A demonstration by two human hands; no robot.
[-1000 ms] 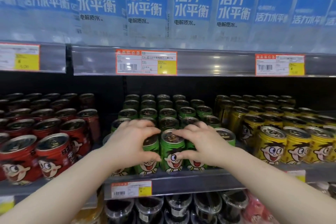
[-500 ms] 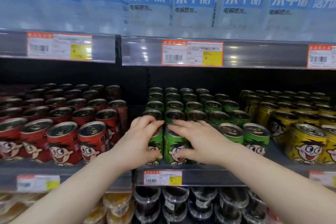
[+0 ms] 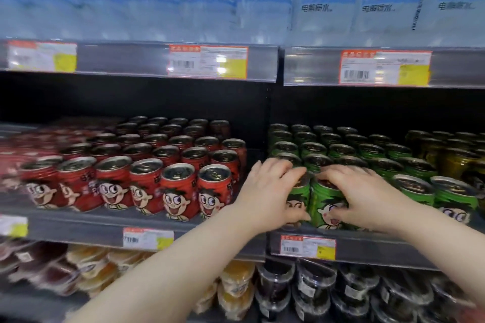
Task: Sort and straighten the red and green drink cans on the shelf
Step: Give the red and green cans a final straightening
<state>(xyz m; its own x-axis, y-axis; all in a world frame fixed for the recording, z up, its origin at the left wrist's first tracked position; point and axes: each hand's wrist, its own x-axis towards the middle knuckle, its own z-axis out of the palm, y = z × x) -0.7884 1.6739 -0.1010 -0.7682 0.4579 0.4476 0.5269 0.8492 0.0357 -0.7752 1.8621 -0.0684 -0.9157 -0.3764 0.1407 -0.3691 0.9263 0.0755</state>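
Hands both at the front row of the shelf (image 3: 78, 225). Left hand (image 3: 270, 191) curls over the leftmost green can (image 3: 298, 200), thumb low on its face; right hand (image 3: 367, 196) clamps the neighbouring green can (image 3: 324, 207), the two seemingly touching. Red cans (image 3: 178, 191) stand upright just left.

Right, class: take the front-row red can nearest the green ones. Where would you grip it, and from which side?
Probably grip the red can round its upper body, coming from the front and right. It stands upright, the neighbouring red can crowds its left, while bare shelf lies open on its right.
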